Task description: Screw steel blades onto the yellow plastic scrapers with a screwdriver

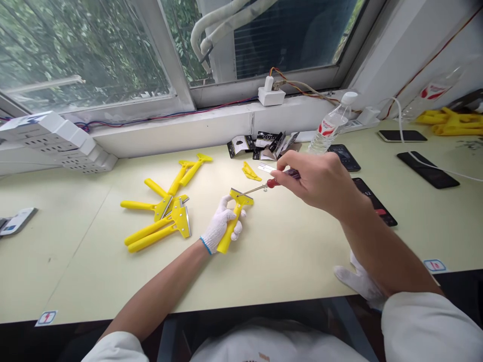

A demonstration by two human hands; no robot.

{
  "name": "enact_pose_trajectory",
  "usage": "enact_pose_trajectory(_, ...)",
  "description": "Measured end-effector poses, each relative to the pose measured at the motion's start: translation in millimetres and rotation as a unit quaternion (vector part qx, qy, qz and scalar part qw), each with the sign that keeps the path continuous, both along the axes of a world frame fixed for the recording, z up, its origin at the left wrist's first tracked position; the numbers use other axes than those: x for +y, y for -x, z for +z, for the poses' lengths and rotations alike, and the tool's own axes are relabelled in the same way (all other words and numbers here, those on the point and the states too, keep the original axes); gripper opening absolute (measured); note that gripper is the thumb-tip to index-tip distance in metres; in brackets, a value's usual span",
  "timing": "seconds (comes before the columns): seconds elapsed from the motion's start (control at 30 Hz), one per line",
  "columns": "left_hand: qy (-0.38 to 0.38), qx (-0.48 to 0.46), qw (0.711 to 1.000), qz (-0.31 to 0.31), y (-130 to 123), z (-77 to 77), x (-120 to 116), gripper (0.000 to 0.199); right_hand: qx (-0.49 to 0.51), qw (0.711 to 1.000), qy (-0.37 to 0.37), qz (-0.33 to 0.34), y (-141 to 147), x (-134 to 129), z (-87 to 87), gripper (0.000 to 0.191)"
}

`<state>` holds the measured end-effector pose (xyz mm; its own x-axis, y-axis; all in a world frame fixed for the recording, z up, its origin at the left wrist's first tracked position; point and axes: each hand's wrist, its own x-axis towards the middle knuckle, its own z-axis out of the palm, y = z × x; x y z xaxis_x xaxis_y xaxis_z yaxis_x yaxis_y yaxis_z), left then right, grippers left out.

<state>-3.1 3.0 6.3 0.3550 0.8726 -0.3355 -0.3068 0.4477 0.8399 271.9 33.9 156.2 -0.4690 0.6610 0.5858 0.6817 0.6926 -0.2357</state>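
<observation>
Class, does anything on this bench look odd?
Yes: a loose white work glove lies at the bench edge under the right forearm, odd because the left hand wears a glove while the right hand is bare.

A pale green workbench (75, 261) runs under both hands. Left of the left hand (222, 226) lies a heap of yellow-handled scrapers (162, 213). Beyond the right hand (317, 183) sit black-and-white card packets (260, 147) and a plastic water bottle (330, 128), with black smartphones (428, 169) off to its right and a white work glove (358, 280) below it.
</observation>
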Motion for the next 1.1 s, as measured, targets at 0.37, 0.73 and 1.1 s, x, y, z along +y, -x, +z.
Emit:
enact_pose_trajectory(0.37,-0.011,0.013,1.000,-0.011,0,-1.7,-1,0.069,-0.045,0.998,0.051,0.018,-14,-1,11.3,0.013)
enact_pose_trajectory(0.73,-0.017,0.011,1.000,-0.008,1,-4.0,-1,0.074,-0.019,0.992,0.066,0.106,-15,2,11.6,0.006)
enact_pose_trajectory(1.1,-0.008,0.015,1.000,-0.008,0,-0.4,-1,0.070,0.001,0.991,0.103,0.082,-13,-5,16.4,0.008)
